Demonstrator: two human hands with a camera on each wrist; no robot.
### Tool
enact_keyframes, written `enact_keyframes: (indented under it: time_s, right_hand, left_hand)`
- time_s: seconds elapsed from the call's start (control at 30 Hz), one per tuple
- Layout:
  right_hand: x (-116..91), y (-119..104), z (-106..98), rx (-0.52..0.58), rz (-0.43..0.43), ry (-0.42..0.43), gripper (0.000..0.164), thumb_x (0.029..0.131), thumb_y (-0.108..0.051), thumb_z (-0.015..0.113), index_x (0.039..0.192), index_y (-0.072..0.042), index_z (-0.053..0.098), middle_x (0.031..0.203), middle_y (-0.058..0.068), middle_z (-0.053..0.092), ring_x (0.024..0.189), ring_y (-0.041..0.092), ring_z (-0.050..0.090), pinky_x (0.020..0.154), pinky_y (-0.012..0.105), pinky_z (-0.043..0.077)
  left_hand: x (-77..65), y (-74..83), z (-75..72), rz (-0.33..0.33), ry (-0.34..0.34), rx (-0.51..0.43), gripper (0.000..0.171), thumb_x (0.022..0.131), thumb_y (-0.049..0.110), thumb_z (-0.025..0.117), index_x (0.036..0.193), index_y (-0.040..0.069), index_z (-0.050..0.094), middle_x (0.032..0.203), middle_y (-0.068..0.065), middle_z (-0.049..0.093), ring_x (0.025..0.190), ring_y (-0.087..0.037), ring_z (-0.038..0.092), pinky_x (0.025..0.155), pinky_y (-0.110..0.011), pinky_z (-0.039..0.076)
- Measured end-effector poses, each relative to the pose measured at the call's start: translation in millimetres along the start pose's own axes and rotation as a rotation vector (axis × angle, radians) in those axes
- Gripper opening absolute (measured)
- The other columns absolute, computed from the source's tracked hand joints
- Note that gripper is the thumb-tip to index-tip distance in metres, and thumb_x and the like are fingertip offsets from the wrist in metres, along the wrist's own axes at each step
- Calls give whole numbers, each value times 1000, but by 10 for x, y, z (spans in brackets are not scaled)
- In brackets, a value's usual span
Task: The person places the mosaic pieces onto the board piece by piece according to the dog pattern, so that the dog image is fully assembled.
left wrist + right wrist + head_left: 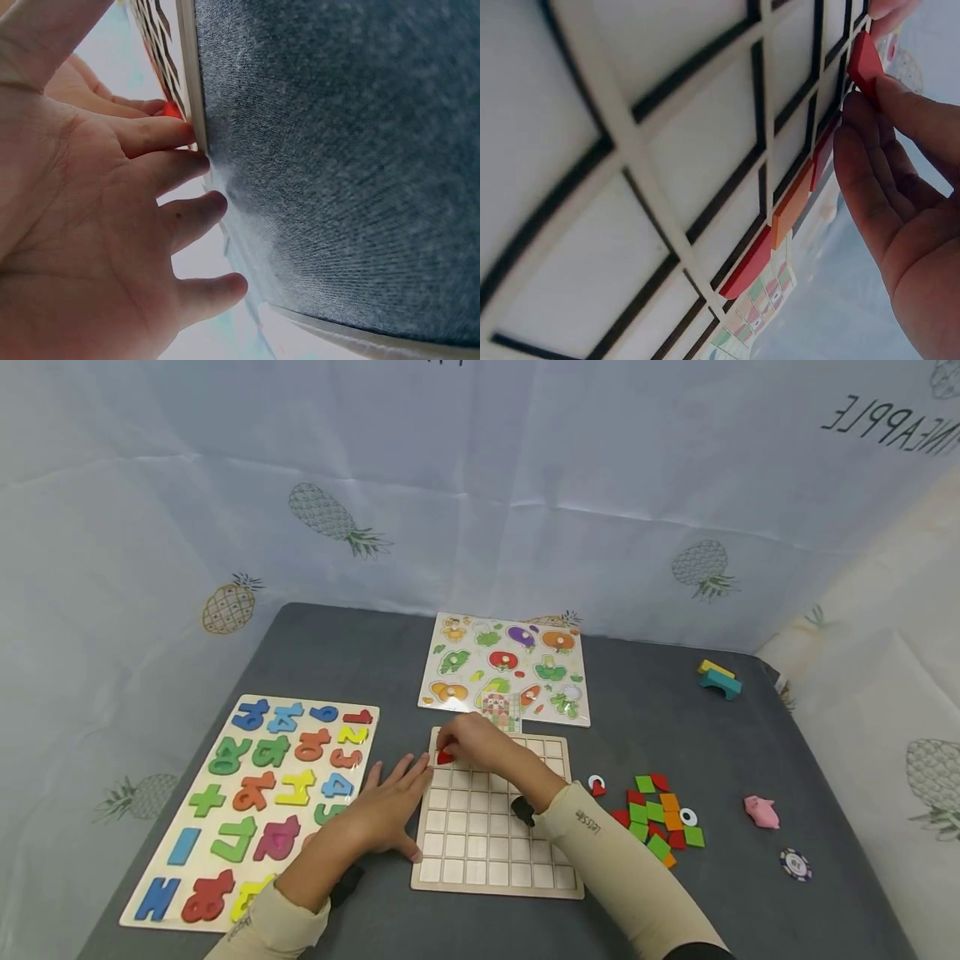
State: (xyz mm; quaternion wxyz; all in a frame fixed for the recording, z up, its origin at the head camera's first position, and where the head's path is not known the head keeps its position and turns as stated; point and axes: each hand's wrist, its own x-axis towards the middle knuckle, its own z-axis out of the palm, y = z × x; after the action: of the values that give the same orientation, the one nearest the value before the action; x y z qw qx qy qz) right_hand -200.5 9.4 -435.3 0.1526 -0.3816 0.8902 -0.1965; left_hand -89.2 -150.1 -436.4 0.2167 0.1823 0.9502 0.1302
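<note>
Right fingers — narrow pinch, red tile

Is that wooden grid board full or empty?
Mostly empty: the grid board is largely bare, though a red piece and an orange piece sit along its far edge.

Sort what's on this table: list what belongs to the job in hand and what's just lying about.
Likely part of the job:
grid board
red piece pinched in the right hand
patterned card
loose coloured tiles

Apparently just lying about:
number puzzle
vegetable puzzle
pink pig
poker chip
teal block
yellow block
</note>
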Motion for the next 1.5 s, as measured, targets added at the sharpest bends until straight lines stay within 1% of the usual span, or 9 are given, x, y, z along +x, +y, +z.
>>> enact_keyframes:
  time_s: [0.3,0.6,0.83,0.93,1.0,1.17,1.3,1.4,1.5]
  right_hand:
    - [3,-91,50,-135,7,29,9,84,-10,62,82,-12,71,78,-5,66,70,6,57,64,18,46]
    - [-142,-144,110,-396,-16,78,8,85,-16,64,87,-17,72,84,-7,65,79,7,60,68,18,49]
    - [-300,-191,156,-609,-97,66,13,84,-14,63,90,-21,72,86,-6,64,79,9,59,70,18,48]
    - [-354,-203,110,-577,-100,34,16,85,-13,62,94,-21,72,99,-5,65,91,10,60,79,20,48]
    - [-395,-191,61,-512,-86,21,17,85,-13,62,98,-19,71,107,-3,63,99,11,58,84,21,46]
    - [-598,-41,-90,-332,-14,26,20,83,-11,65,102,-15,69,105,-1,62,99,12,57,84,22,47]
    - [-937,228,-243,-266,103,62,21,82,-10,66,103,-13,69,100,-1,64,95,14,59,80,27,49]
    - [-1311,509,-327,-292,252,102,21,82,-11,66,103,-14,68,100,0,63,91,15,60,76,30,50]
    - [-1750,774,-396,-394,403,129,19,82,-10,66,100,-13,68,99,3,63,88,21,60,73,36,51]
  left_hand:
    - [-10,-2,8,-5,19,2,114,50,45,85,141,6,29,151,-9,14,139,-30,8,105,-61,4]
    - [29,15,35,14,15,1,115,49,47,84,141,7,29,151,-9,14,138,-31,7,104,-62,3]
    - [5,16,67,29,23,-7,114,49,44,85,141,6,30,151,-10,15,138,-33,9,104,-62,4]
    - [-2,-11,62,25,37,-9,113,48,44,86,140,6,31,151,-11,16,138,-33,9,103,-62,3]
    - [-5,-38,50,18,43,-13,114,48,45,85,140,6,31,150,-11,16,138,-33,9,103,-62,3]
    - [-34,-110,33,7,54,-32,116,47,46,85,141,5,30,150,-13,16,137,-36,9,102,-63,2]
    - [-44,-136,20,14,56,-46,117,47,45,85,141,4,28,150,-14,15,137,-37,9,102,-63,1]
    - [-31,-129,26,28,49,-50,117,48,45,85,141,3,28,150,-15,16,137,-37,9,101,-64,1]
    - [11,-94,38,53,36,-49,116,48,45,85,141,3,28,150,-14,15,137,-37,8,101,-64,0]
